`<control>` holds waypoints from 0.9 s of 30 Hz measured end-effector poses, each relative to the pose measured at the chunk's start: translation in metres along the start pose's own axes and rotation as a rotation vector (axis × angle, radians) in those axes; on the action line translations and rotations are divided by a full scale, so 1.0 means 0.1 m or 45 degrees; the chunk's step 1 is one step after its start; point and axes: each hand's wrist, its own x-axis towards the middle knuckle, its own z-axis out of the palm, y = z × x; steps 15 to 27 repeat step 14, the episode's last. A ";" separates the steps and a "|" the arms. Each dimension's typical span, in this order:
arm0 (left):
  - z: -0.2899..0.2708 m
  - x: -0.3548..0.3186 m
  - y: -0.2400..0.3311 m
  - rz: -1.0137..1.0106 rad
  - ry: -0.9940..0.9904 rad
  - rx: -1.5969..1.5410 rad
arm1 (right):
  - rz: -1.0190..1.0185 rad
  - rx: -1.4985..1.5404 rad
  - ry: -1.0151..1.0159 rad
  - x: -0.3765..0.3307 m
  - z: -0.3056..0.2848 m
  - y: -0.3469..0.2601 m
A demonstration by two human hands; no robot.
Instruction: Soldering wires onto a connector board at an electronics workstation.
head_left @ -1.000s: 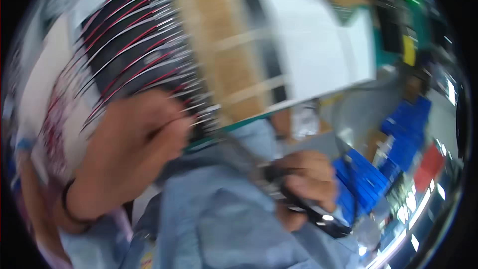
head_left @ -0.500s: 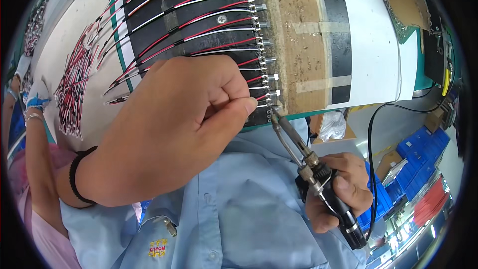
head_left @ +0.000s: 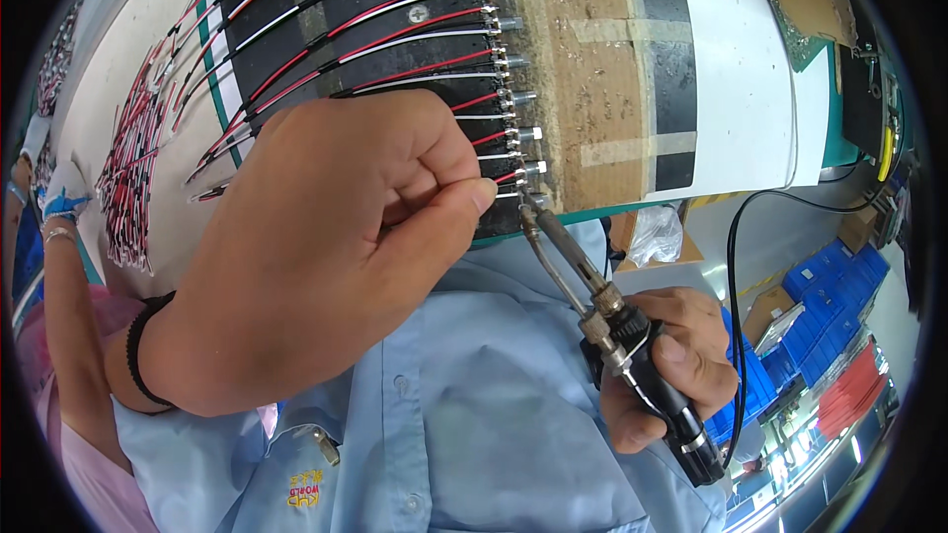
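Note:
My left hand [head_left: 346,237] is closed in a pinch at the near end of a black fixture board [head_left: 385,35]. Just past its fingertips, a short white wire [head_left: 507,195] runs to the last metal connectors in the row; the grip itself is partly hidden. My right hand [head_left: 686,365] is wrapped round the black handle of a soldering iron [head_left: 573,247] with a thin feed tube beside its barrel. The iron's tip meets the connector end close to my left fingertips. Red and white wires [head_left: 415,25] lie across the board, ending at small metal connectors [head_left: 515,61].
A heap of red, white and black wires [head_left: 128,188] lies at the left. A stained, taped brown strip [head_left: 602,69] borders the connectors. The iron's black cable [head_left: 734,286] loops at right, near blue bins [head_left: 825,306]. Another person's gloved hand [head_left: 64,202] is at far left.
The board, both hands and the iron sit slightly farther left and up in the picture. Both grips stay the same, and the iron's tip remains at the connector end.

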 end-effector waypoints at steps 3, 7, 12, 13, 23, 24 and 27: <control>0.01 0.00 0.00 -0.002 0.010 -0.004 | -0.009 -0.009 0.039 0.00 0.02 0.00; 0.00 0.00 0.01 -0.021 0.011 0.026 | 0.002 -0.001 0.058 -0.01 0.05 0.01; 0.01 0.00 -0.01 0.020 0.016 0.018 | 0.007 0.022 0.176 -0.05 0.01 -0.01; 0.00 0.01 -0.01 0.003 0.005 0.024 | 0.017 0.032 0.227 -0.08 0.02 -0.01; 0.01 -0.01 0.01 0.027 0.011 0.023 | 0.025 0.025 0.239 -0.10 0.00 -0.02; 0.01 -0.01 0.01 0.027 0.011 0.023 | 0.025 0.025 0.239 -0.10 0.00 -0.02; 0.01 -0.01 0.01 0.027 0.011 0.023 | 0.025 0.025 0.239 -0.10 0.00 -0.02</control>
